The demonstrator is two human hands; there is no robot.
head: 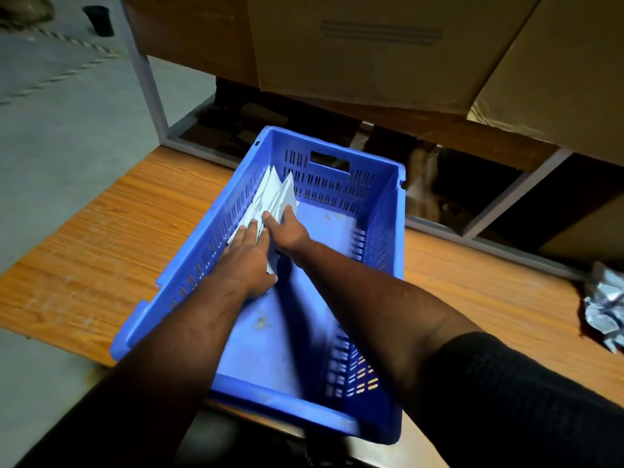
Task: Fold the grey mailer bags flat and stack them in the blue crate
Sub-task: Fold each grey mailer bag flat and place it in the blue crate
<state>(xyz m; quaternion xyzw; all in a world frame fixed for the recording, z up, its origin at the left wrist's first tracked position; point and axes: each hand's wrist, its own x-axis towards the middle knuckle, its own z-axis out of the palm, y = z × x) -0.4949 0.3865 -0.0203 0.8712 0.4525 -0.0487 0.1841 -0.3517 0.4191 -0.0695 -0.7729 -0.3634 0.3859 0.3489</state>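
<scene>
A blue perforated plastic crate (378,211) with slotted walls and a cut-out handle sits on a long orange-brown wooden tabletop (111,238), and everything here is easiest placed against it. Inside the crate, leaning against its left wall toward the far end, is a small stack of pale grey folded mailer bags (275,194), their pointed corners sticking up just below the rim. Both of the person's bare arms reach down into the crate. The left hand (248,261) lies flat with its fingers straight and together, pressing on the near end of the bags against the left wall. The right hand (287,229) is just beside it, farther into the crate, with its thumb on top of the stack and its fingers going down the inner side of the bags; whether those fingers curl round the stack cannot be told from here. The rest of the crate floor shows bare blue plastic with a few small brownish specks. A black sleeve (506,393) covers the right upper arm, near the crate's near right corner. Well apart from the crate, at the right end of the tabletop, lies a crumpled heap of silvery-grey mailer bags (606,309), not yet folded. Beyond the crate's far wall stands a grey metal rack frame (152,86) holding large brown cardboard boxes (371,45). To the crate's left is grey concrete floor (60,123).
</scene>
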